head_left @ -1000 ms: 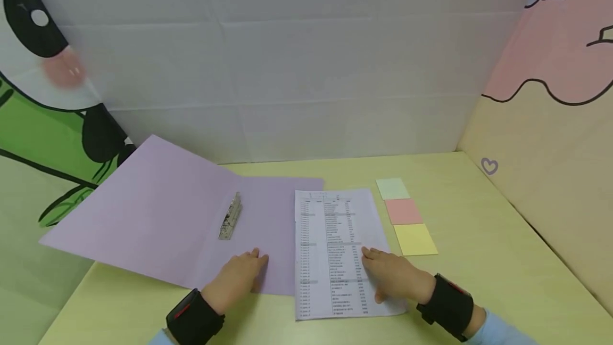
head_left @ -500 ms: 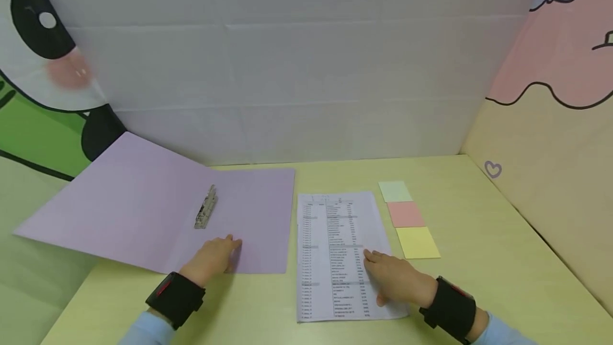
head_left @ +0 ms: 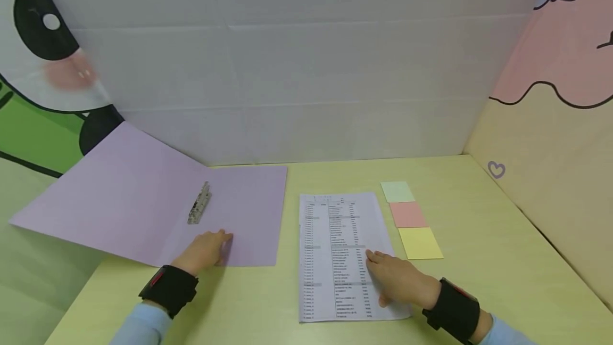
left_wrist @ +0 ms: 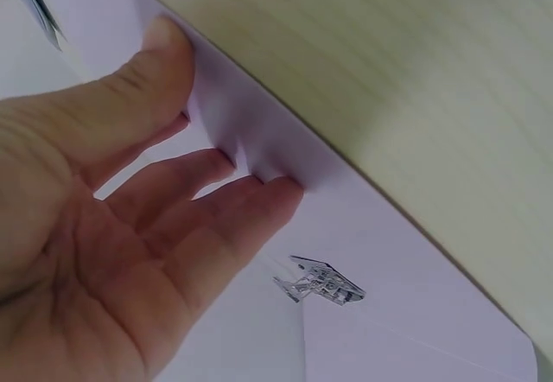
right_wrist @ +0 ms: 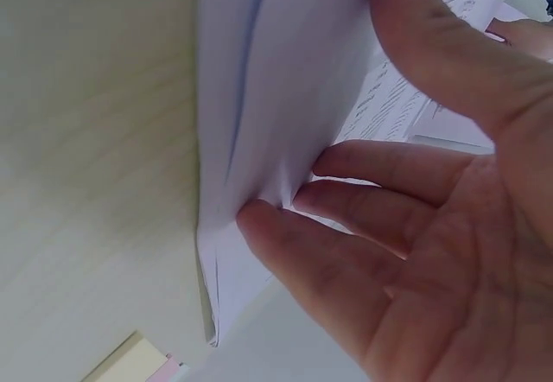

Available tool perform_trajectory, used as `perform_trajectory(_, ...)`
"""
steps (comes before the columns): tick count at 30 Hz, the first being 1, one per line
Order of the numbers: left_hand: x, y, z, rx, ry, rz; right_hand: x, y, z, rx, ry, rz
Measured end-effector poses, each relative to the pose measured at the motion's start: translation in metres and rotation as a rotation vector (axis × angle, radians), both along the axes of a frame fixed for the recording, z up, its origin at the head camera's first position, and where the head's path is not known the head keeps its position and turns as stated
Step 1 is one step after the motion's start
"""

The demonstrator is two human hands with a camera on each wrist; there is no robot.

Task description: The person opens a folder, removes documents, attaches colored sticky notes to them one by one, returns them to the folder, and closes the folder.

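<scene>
A purple folder point(head_left: 254, 190) lies spread at the left, its left cover slanting up against the wall. Near the fold sits a silver metal clip point(head_left: 199, 204). My left hand point(head_left: 203, 252) touches the folder's inside near the bottom edge; in the left wrist view the fingertips point(left_wrist: 285, 194) meet the purple surface, fingers slightly bent. Right of the folder lies a stack of printed sheets point(head_left: 330, 238) with table-like text. My right hand point(head_left: 402, 278) rests on the stack's right side, its fingertips point(right_wrist: 257, 218) against the paper and the thumb apart from them.
Pale green point(head_left: 397, 192), pink point(head_left: 408, 214) and yellow sticky notes point(head_left: 421, 243) lie in a column right of the sheets. The light wood table point(head_left: 503, 260) meets a grey-white wall point(head_left: 306, 68) behind and a decorated wall point(head_left: 551, 148) at the right.
My left hand has slid the folder left and slightly away from me, opening a gap between it and the sheets. The right hand has stayed on the sheets.
</scene>
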State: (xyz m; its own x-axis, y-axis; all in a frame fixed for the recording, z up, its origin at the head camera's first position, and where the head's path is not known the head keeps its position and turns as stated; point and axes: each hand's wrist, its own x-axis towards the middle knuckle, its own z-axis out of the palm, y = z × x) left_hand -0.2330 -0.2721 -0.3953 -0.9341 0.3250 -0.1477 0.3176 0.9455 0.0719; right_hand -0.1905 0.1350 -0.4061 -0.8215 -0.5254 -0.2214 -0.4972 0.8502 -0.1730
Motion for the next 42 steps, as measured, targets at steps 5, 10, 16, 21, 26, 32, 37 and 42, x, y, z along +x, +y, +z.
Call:
perform_trajectory(5, -0.004, -0.009, 0.0, -0.019, -0.003, 0.007, 0.001, 0.0, -0.001, -0.005, -0.001, 0.0)
perform_trajectory(10, -0.008, -0.017, 0.001, -0.015, -0.016, 0.022, 0.002, 0.001, -0.001, -0.003, 0.012, 0.009)
perform_trajectory(16, -0.013, -0.032, 0.003, -0.041, -0.005, 0.034, 0.002, 0.003, -0.001, -0.006, 0.028, 0.025)
perform_trajectory(21, -0.016, -0.045, 0.007, -0.055, 0.011, 0.034, 0.003, 0.003, 0.0, -0.007, 0.026, 0.029)
perform_trajectory(26, -0.018, -0.056, 0.01, -0.049, 0.003, 0.045, 0.002, 0.003, 0.001, -0.004, 0.025, 0.022)
perform_trajectory(32, -0.017, -0.068, 0.011, -0.059, -0.005, 0.05, 0.003, 0.003, 0.001, 0.005, 0.03, 0.027)
perform_trajectory(37, -0.018, -0.083, 0.006, -0.076, -0.006, 0.059, 0.004, 0.003, 0.002, 0.003, 0.035, 0.025)
perform_trajectory(42, -0.028, -0.105, -0.008, -0.069, -0.025, 0.081, 0.004, 0.004, 0.003, -0.002, 0.026, 0.011)
